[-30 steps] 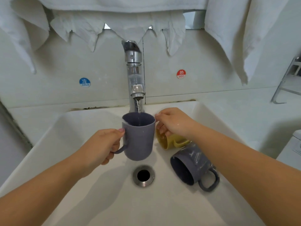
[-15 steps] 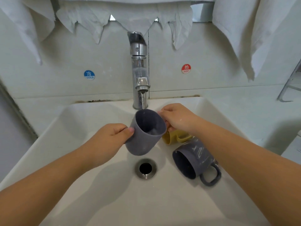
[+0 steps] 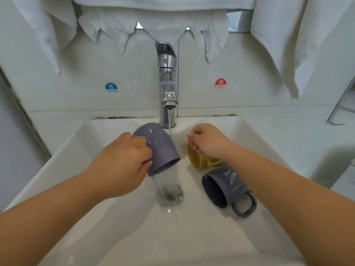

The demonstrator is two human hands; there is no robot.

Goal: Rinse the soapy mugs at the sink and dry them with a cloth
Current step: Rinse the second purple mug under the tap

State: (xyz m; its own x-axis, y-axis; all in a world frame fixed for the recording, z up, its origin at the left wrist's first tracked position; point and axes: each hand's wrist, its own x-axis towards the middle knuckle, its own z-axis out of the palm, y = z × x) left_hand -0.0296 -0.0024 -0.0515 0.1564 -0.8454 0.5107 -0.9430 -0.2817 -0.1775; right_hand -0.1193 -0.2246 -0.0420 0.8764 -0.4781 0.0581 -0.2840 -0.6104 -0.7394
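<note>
I see the white sink [image 3: 80, 189] filling most of the view, and white cloths [image 3: 284, 35] hang on the wall above it. The tap [image 3: 167, 83] runs a thin stream. My left hand [image 3: 123, 166] has its fingers curled tight around a purple mug [image 3: 159, 148], tipped mouth-down, and water pours from it over the drain [image 3: 170, 194]. My right hand [image 3: 207, 142] has curled fingers at the rim of a yellow mug [image 3: 199, 162]; I cannot tell if they grip it. A second purple mug [image 3: 226, 187] lies on its side in the basin, just beside the yellow one.
</note>
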